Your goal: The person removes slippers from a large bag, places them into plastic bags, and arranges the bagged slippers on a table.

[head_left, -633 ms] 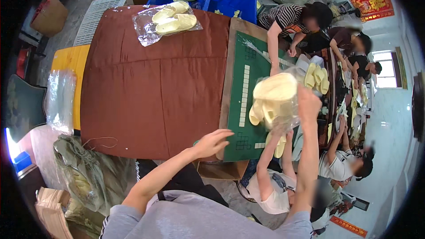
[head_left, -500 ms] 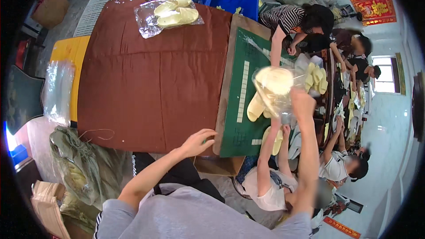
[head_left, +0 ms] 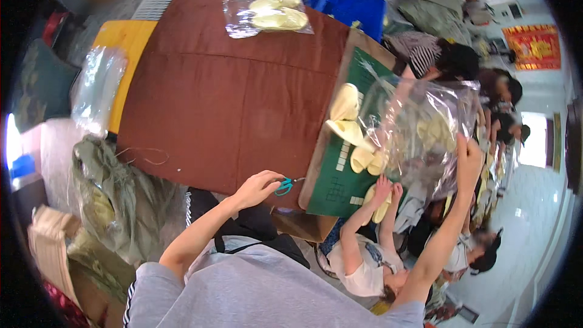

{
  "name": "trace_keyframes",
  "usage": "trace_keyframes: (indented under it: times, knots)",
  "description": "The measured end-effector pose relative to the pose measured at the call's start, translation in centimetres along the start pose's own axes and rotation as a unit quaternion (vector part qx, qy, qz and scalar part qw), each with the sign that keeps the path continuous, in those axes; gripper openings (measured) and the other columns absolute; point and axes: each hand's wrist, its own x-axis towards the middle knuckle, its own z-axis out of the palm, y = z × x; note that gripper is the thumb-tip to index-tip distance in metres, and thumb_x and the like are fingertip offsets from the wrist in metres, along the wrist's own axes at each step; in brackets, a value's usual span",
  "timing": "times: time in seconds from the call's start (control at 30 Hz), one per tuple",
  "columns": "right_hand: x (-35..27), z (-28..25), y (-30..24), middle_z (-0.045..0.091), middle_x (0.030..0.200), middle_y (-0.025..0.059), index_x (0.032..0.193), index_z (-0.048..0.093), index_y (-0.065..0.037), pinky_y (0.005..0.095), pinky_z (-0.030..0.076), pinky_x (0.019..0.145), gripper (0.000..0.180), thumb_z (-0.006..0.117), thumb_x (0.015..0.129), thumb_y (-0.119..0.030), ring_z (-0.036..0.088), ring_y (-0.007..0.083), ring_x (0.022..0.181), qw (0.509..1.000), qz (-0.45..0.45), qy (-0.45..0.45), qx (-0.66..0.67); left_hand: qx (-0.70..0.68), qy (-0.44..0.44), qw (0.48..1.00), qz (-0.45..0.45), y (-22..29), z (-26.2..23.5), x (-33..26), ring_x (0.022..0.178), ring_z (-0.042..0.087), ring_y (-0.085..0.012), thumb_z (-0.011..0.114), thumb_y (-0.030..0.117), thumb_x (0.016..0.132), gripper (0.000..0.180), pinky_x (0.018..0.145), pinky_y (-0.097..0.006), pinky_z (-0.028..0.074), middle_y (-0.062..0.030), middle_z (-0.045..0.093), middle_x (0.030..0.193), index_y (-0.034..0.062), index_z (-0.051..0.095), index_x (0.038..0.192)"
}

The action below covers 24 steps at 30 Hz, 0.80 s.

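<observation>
The left hand [head_left: 258,188] rests at the brown worktop [head_left: 231,103] edge, fingers curled on small teal-handled scissors [head_left: 284,186]. The right hand [head_left: 469,161], fingers pinched shut, holds up a clear plastic bag [head_left: 419,127]: light, limp, slippery, probably best gripped at its gathered rim

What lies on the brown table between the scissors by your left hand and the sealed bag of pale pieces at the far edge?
In the head view, nothing: only bare brown tabletop separates the teal-handled scissors from the sealed bag.

packing workshop, workers [head_left: 370,261], bagged insoles [head_left: 276,15]
</observation>
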Motion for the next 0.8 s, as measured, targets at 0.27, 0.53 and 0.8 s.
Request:
trace_keyframes:
  times: [0.27,0.53,0.8]
  knots:
    - [-9.3,17.3,-24.4,0.050,0.067,0.0073,0.065,0.052,-0.008,0.0384,0.041,0.065,0.027,0.072,0.075,-0.024,0.052,0.0265,0.071,0.921,-0.356,-0.139,0.081,-0.425,0.004,0.905,-0.006,0.6,-5.4,-4.6,0.129,0.037,-0.0278,0.041,0.054,0.094,0.076,0.103,-0.044,0.037,-0.0133,0.027,0.147,0.0163,0.006,0.149]
    - [-17.2,36.3,-42.0,0.055,0.079,0.0122,0.079,0.050,-0.005,0.0449,0.046,0.058,0.023,0.061,0.087,-0.024,0.059,0.0359,0.068,0.903,-0.281,-0.269,0.184,-0.427,0.267,0.860,-0.090,-7.6,-16.7,-15.3,0.128,0.040,-0.0280,0.042,0.057,0.092,0.076,0.103,-0.045,0.035,-0.0130,0.032,0.145,0.0127,0.015,0.148]
    - [-12.8,47.1,-57.2,0.062,0.099,0.0221,0.114,0.052,0.000,0.0421,0.046,0.075,0.029,0.056,0.090,-0.015,0.061,0.0372,0.088,0.923,-0.267,-0.220,0.171,-0.316,0.622,0.708,-0.111,-20.7,-26.4,-37.3,0.100,0.057,-0.0161,0.049,0.022,0.096,0.033,0.088,-0.028,0.044,-0.0091,0.061,0.111,0.0006,0.055,0.120]
